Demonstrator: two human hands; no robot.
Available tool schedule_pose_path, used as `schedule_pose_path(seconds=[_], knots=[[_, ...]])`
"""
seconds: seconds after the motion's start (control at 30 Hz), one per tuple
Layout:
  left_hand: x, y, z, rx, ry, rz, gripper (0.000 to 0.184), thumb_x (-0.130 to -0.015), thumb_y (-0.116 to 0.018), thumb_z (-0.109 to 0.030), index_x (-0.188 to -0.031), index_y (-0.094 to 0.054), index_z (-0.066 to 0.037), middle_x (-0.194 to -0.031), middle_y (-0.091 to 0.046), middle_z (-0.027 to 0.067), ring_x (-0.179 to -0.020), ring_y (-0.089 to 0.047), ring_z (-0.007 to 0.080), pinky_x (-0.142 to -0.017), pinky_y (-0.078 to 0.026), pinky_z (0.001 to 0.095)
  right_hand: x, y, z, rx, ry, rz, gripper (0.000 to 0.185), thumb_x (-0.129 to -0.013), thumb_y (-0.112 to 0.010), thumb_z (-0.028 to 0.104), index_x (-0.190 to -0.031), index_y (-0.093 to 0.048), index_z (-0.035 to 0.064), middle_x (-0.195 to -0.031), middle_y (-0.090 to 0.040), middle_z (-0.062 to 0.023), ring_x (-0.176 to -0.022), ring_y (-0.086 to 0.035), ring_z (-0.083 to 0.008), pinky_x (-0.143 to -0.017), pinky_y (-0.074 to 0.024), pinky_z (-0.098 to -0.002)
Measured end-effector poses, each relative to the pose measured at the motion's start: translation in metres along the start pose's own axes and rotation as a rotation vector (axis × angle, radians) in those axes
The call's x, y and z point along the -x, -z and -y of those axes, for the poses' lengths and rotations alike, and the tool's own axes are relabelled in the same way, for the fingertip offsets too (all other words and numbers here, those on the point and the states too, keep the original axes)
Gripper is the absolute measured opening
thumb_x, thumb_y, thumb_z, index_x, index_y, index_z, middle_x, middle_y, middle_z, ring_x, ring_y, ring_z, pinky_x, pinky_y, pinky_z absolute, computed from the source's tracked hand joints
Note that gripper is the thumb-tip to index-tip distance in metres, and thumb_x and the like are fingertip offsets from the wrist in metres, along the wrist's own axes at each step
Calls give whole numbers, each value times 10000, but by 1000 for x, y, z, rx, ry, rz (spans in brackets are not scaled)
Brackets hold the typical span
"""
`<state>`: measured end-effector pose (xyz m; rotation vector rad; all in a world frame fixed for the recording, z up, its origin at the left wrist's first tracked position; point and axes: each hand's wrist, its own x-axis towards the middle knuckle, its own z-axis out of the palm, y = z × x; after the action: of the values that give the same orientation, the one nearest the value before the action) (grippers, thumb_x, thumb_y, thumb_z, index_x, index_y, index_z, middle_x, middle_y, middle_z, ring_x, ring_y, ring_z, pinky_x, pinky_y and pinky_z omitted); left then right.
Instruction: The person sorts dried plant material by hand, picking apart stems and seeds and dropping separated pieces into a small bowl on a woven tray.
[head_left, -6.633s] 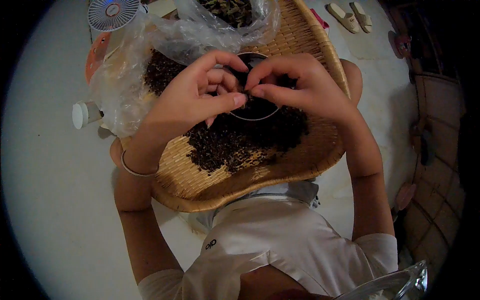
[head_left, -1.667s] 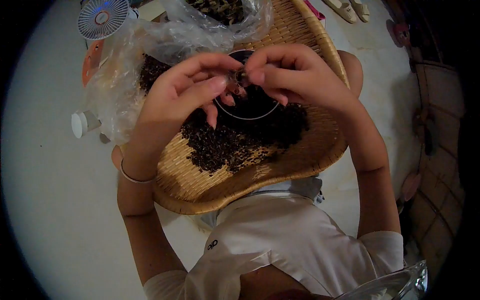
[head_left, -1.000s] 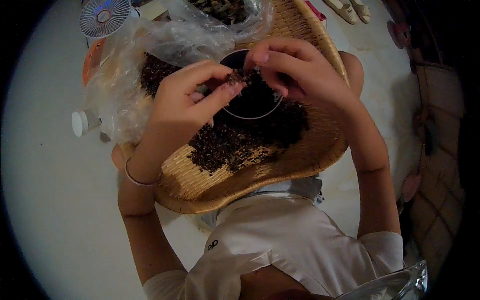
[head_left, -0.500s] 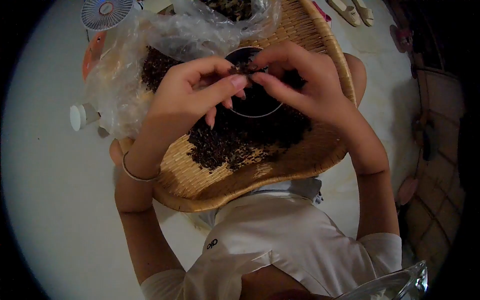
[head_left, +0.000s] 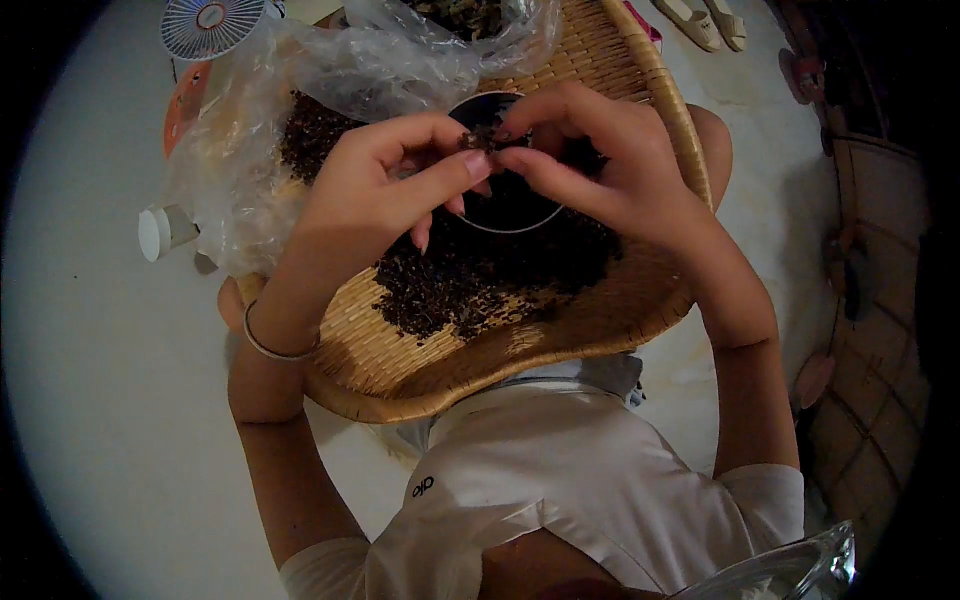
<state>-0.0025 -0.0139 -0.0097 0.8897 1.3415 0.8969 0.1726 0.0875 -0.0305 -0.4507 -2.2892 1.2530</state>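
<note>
A: Obstructions?
B: Crumpled clear plastic bag (head_left: 400, 68) covers the left edge of the woven tray (head_left: 365, 365). Fan (head_left: 212, 25) and white-lidded jar (head_left: 166, 234) sit outside that edge. Hands partly hide the round container (head_left: 512, 231).
A: Materials?
B: Tray plaited, straw-coloured, rim curved. Container rim thin, pale. Dark heap (head_left: 430, 290) loose, flaky, thinning toward the near edge.
A: Fingers, clump?
B: Left hand (head_left: 395, 185) pinches a dark, ragged clump (head_left: 481, 138) above the container; right hand (head_left: 615, 165) grips its other side, thumb and forefinger narrow.
</note>
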Motion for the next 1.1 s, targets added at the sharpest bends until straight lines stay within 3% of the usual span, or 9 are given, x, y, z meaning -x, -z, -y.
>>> schedule_pose_path(seconds=[1.1], knots=[[-1,0,0,-6,-1,9,212,-828,-590,-193,-909,-587,3,-767,-593,34,-630,-522,52,-437,-407,166,1,0,-2,32,31,-41,161,-774,-618,162,-913,-590,84,-719,-606,-75,-654,-618,-202,-581,-486,-295]])
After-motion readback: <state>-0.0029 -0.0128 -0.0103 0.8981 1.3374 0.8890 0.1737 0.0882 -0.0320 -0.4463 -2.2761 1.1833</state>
